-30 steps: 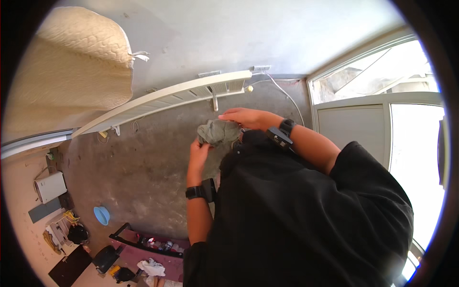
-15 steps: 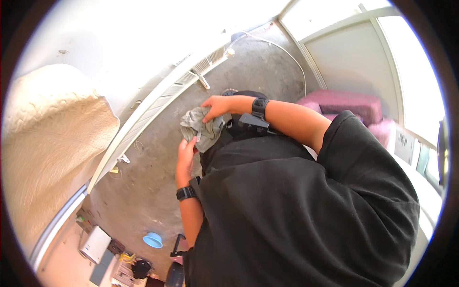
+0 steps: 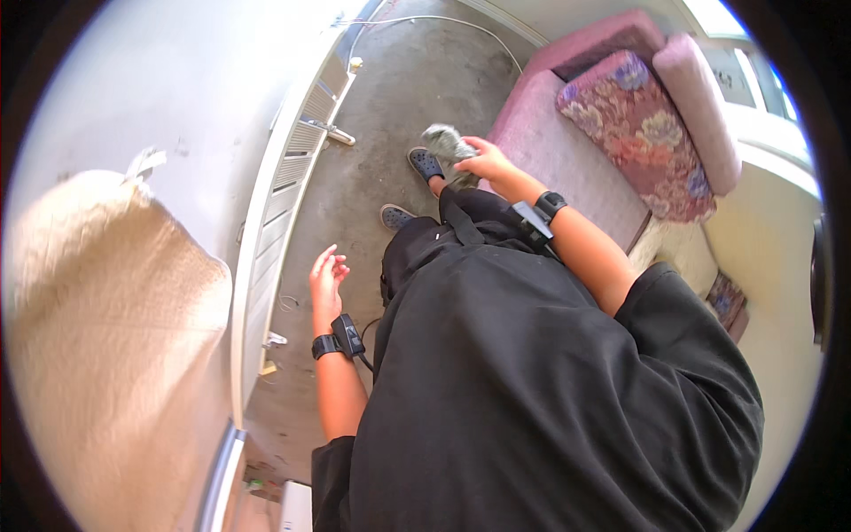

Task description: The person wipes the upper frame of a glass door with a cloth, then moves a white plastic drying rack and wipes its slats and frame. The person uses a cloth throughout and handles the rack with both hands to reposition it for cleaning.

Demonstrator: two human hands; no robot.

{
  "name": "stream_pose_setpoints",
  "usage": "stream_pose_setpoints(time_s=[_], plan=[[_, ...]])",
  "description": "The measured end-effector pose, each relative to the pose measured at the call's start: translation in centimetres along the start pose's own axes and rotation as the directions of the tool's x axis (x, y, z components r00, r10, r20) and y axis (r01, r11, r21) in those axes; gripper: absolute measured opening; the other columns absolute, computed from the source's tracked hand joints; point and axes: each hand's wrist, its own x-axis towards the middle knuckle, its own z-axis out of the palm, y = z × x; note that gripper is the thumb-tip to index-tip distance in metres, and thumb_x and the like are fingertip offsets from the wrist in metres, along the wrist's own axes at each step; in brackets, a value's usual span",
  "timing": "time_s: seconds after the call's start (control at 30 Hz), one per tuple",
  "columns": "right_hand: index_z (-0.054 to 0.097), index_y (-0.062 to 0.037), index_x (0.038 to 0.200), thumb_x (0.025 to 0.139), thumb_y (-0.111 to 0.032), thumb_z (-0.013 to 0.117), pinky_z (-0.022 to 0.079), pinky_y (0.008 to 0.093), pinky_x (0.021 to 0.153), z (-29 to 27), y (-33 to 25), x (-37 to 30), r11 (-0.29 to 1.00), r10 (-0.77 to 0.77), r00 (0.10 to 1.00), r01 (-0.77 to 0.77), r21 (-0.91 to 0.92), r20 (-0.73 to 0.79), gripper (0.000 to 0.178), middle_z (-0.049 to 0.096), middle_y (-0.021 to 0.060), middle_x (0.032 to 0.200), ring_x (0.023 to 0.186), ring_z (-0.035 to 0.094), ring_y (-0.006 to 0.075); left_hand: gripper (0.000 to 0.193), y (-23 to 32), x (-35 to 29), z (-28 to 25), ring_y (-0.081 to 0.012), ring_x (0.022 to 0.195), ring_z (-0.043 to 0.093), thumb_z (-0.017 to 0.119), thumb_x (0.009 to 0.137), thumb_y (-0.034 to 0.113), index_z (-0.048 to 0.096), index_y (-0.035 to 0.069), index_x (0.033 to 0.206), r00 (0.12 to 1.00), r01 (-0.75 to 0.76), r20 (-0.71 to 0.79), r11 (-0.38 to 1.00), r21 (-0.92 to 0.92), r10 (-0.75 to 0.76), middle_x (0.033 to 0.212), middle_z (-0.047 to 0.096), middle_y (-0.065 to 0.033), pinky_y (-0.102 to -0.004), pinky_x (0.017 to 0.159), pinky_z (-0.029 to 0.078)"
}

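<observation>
A crumpled grey cloth [image 3: 448, 142] hangs from my right hand [image 3: 492, 166], pinched between the fingers and thumb. It is held out above the floor, just left of the pink sofa [image 3: 576, 142], and looks slightly blurred. My left hand [image 3: 328, 273] is apart from it, held nearer the radiator, with the fingers loosely curled and spread and nothing in them. Each wrist wears a black strap with a small black device.
A white radiator [image 3: 279, 213] runs along the wall at left, with a cream quilted cover [image 3: 115, 337] beside it. On the sofa leans a floral cushion [image 3: 643, 133]. A white hose [image 3: 443, 19] crosses the grey concrete floor [image 3: 390, 97] at the far end.
My left hand has let go of the cloth. The right hand has carried it to the right, toward the sofa. My view has turned right, bringing the sofa and my shoes into sight.
</observation>
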Motion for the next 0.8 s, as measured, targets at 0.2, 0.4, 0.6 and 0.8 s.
stream_pose_setpoints(time_s=[0.2,0.4,0.6,0.8], plan=[[0.058,0.0012,0.118,0.075,0.005,0.063,0.054,0.0387,0.067,-9.7,8.9,3.6,0.751,0.255,0.926,-0.009,0.66,-0.277,0.044,0.064,0.012,0.097,0.084,0.065,0.0241,0.035,1.5,1.5,-2.3,-0.0132,0.084,0.063,0.057,0.099,0.021,0.058,0.004,0.13,0.999,0.033,-0.02,0.988,0.148,-0.031,0.102,0.067,-0.0079,-0.0295,0.078,0.055],[0.062,-0.0003,0.107,0.085,-0.014,0.069,0.055,0.0375,0.072,-14.7,17.5,6.0,0.725,0.569,0.751,-0.265,0.635,-0.336,0.026,0.066,0.0106,0.095,0.083,0.066,0.024,0.039,5.8,1.3,-2.8,-0.0113,0.082,0.065,0.055,0.1,0.014,0.053,0.003,0.137,0.99,0.14,-0.087,0.839,0.526,-0.111,0.107,0.07,-0.0093,-0.0258,0.074,0.054],[0.06,0.0038,0.123,0.084,-0.055,0.067,0.048,0.0405,0.095,-15.1,19.2,4.7,0.929,0.287,0.763,-0.37,-0.028,-0.579,0.071,0.067,0.0232,0.114,0.11,0.064,0.0353,0.041,9.3,1.8,-2.0,-0.0117,0.082,0.065,0.053,0.1,0.014,0.051,0.002,0.138,0.962,0.27,-0.194,0.786,0.556,-0.192,0.108,0.07,-0.0107,-0.0261,0.071,0.054],[0.071,-0.0034,0.108,0.087,-0.052,0.062,0.047,0.0415,0.097,-15.8,19.4,3.2,0.964,0.165,0.711,-0.262,-0.04,-0.684,0.053,0.068,0.0254,0.109,0.112,0.063,0.0347,0.048,14.5,7.9,-2.0,-0.0139,0.083,0.066,0.053,0.097,0.013,0.043,0.003,0.144,0.993,0.114,-0.053,0.737,0.666,-0.105,0.106,0.07,-0.011,-0.0276,0.07,0.055]])
